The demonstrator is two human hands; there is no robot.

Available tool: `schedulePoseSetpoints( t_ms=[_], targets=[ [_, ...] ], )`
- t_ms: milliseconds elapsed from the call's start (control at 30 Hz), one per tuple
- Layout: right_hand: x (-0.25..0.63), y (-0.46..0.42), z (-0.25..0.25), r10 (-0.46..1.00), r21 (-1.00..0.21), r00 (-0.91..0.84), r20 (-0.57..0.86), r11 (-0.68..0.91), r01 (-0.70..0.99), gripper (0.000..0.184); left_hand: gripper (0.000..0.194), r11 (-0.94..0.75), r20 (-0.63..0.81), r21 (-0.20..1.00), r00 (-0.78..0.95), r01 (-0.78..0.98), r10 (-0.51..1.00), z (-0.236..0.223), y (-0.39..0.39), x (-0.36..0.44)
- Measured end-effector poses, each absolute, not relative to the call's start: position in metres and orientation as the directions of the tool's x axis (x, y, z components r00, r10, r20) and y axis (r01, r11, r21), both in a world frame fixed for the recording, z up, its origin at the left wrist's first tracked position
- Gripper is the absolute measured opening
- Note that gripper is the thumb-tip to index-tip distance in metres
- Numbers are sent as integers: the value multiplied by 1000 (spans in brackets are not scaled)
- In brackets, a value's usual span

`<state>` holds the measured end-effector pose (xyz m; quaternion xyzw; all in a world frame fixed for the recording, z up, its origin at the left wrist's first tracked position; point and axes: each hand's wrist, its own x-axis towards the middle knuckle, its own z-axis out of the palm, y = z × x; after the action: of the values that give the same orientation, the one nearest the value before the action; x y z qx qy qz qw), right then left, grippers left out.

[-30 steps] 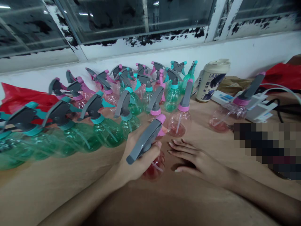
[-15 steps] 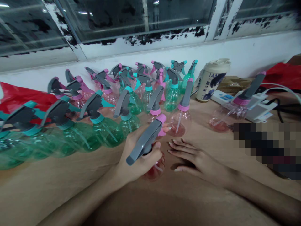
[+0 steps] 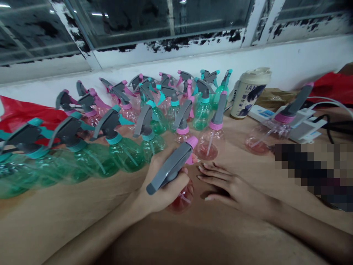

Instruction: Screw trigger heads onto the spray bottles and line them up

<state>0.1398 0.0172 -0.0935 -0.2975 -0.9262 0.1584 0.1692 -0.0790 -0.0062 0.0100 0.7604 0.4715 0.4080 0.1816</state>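
Note:
My left hand (image 3: 165, 184) is wrapped round the neck of a pink spray bottle (image 3: 183, 200), whose grey head with a pink nozzle tilts up and to the right. The bottle's round base shows below my fingers, with a pale tube inside; its collar is hidden by the hand. To the right, my right hand (image 3: 223, 182) rests on the tabletop with fingers spread, holding nothing. Just beyond it stands another pink spray bottle (image 3: 211, 141). Several green spray bottles (image 3: 128, 154) line up to the left of my left hand.
More pink and green bottles crowd the back by the wall. A paper coffee cup (image 3: 245, 95) stands behind them at right. Farther right are a tilted pink bottle (image 3: 259, 138), white power strips (image 3: 303, 127) with cables, and red plastic (image 3: 333, 88). Another red sheet (image 3: 30, 114) lies at left.
The held spray bottle's head has dipped very slightly downward with my left hand. My right hand stays in the same place, and the other bottles have not moved.

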Motion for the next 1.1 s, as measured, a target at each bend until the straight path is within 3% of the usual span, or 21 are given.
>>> schedulePoseSetpoints(
  t_ms=[367,900,1100],
  targets=[
    [140,17,-93,607,-409,-764,219,768,492,51,11,-521,428,672,298,526,853,16,-7,-80],
    [140,18,-94,604,-397,-768,212,772,497,52,7,-470,413,693,233,546,880,10,-7,-80],
    [140,18,-95,602,-427,-760,245,771,472,54,24,-521,417,682,313,513,854,12,-7,-81]
  ],
)
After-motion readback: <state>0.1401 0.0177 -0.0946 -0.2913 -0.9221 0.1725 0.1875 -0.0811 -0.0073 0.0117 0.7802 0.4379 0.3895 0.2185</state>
